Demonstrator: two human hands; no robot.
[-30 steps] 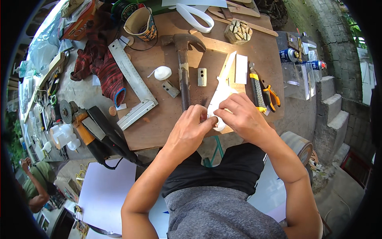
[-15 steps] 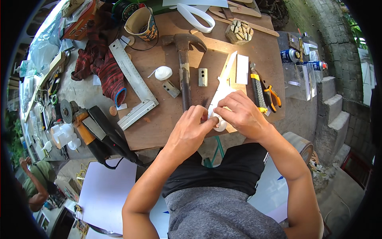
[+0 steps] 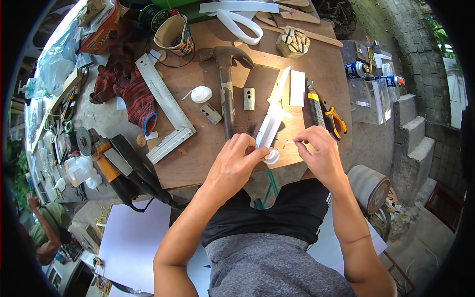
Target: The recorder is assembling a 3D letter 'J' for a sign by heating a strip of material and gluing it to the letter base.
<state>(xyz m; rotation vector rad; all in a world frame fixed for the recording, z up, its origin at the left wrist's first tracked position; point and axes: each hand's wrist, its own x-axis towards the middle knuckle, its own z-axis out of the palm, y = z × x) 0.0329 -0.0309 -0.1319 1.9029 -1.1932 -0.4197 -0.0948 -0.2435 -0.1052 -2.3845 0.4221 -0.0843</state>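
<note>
My left hand [image 3: 239, 157] is closed near the table's front edge, pinching a small round white piece [image 3: 271, 156] between thumb and fingers. Right beside those fingertips lies the near end of a long, folded white strip [image 3: 270, 126], narrow and pointed at its far end. A short way to the right, my right hand [image 3: 320, 153] is raised with thumb and forefinger pinched on a thin white strand [image 3: 290, 142]. Whether the strand joins the round piece I cannot make out. A flat white rectangle [image 3: 297, 88] lies beyond on a wooden board [image 3: 292, 119].
A hammer [image 3: 226, 94], two small metal blocks [image 3: 249, 99], a white roll [image 3: 201, 94] and a metal square [image 3: 166, 96] lie ahead. Pliers [image 3: 336, 123] and a black-and-yellow tool [image 3: 315, 105] sit right. At left are an angle grinder [image 3: 104, 156] and gloves [image 3: 136, 94].
My right hand has moved right, away from my left hand, with the thin white strand in its pinch. The folded white strip has turned. My left hand has kept its place.
</note>
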